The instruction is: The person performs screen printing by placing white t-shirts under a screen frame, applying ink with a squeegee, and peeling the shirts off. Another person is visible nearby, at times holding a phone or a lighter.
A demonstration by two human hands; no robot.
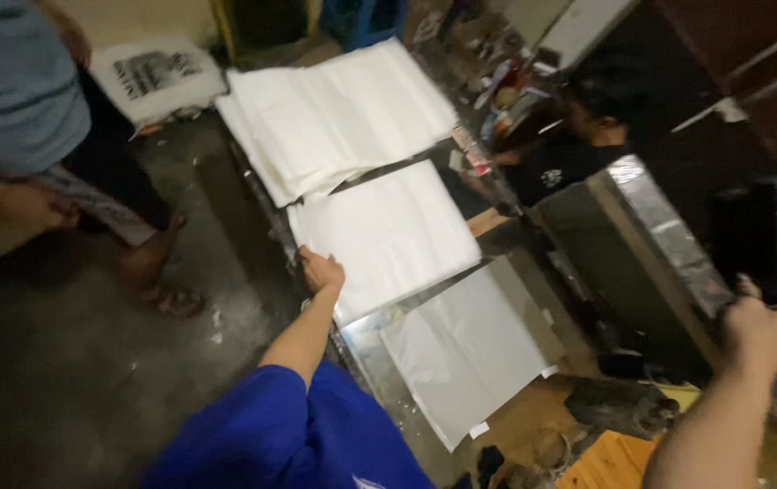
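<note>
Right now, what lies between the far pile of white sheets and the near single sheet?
In the head view, a middle white stack lies there; the left hand touches its edge.
</note>
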